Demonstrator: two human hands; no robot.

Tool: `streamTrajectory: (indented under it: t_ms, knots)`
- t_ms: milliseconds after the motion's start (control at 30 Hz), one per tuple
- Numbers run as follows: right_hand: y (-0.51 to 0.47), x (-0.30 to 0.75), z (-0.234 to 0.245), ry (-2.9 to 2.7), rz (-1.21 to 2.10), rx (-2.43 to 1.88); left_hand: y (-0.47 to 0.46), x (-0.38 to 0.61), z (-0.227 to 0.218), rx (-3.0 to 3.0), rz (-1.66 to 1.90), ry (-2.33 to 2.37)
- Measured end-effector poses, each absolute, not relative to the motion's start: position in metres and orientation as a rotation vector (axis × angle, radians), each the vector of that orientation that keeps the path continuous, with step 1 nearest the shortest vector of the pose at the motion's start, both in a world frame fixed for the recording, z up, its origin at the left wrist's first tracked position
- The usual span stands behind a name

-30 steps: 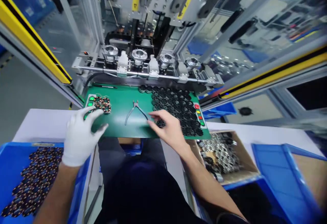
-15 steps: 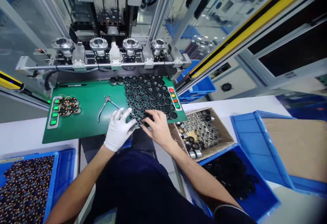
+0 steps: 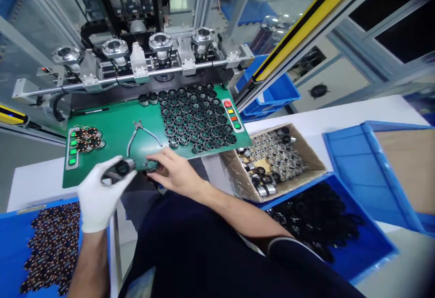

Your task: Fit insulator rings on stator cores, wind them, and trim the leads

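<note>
Left hand [image 3: 98, 194], wearing a white fabric glove, is gripping a dark round ring part [image 3: 121, 167] over the near edge of the smooth green mat [image 3: 112, 126]. Bare right hand [image 3: 175, 173] is pinching a second ring [image 3: 149, 165] just beside it. Steel pliers [image 3: 141, 135] are lying behind them, near rows of black toothed rings [image 3: 193, 117]. Any lettering is too blurry to read.
</note>
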State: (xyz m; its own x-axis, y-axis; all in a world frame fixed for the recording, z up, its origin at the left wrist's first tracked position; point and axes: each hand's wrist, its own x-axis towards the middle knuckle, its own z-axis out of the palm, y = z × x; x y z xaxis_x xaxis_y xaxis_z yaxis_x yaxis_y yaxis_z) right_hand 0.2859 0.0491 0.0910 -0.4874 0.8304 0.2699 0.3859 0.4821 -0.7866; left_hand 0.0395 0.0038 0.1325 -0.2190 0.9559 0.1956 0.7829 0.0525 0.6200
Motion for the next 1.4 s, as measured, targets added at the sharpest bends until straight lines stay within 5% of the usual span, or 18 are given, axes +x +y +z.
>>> streamTrajectory:
  t_ms: [367,567,833,1000,1167,1300,1400]
  knots:
    - [0.079,0.237,0.067,-2.176,0.971,-1.117,0.015,-0.013,0.082,1.642,0.686,2.183]
    - [0.078,0.239,0.086,-2.098,1.011,-1.059,0.011,-0.003,0.094,1.437,1.173,1.953]
    - [0.084,0.241,0.088,-2.083,0.96,-1.023,0.006,-0.006,0.102,1.434,1.29,1.95]
    - [0.086,0.234,0.066,-2.132,0.907,-1.123,0.006,-0.018,0.083,1.805,0.884,2.187]
    - [0.08,0.23,0.063,-2.184,0.834,-1.095,-0.007,-0.013,0.076,1.982,0.914,2.175]
    - [0.104,0.237,0.098,-2.242,0.783,-0.983,0.002,-0.02,0.1,2.011,0.873,2.028]
    - [0.165,0.243,0.151,-2.252,0.705,-0.886,0.038,-0.041,0.158,1.95,0.995,2.035]
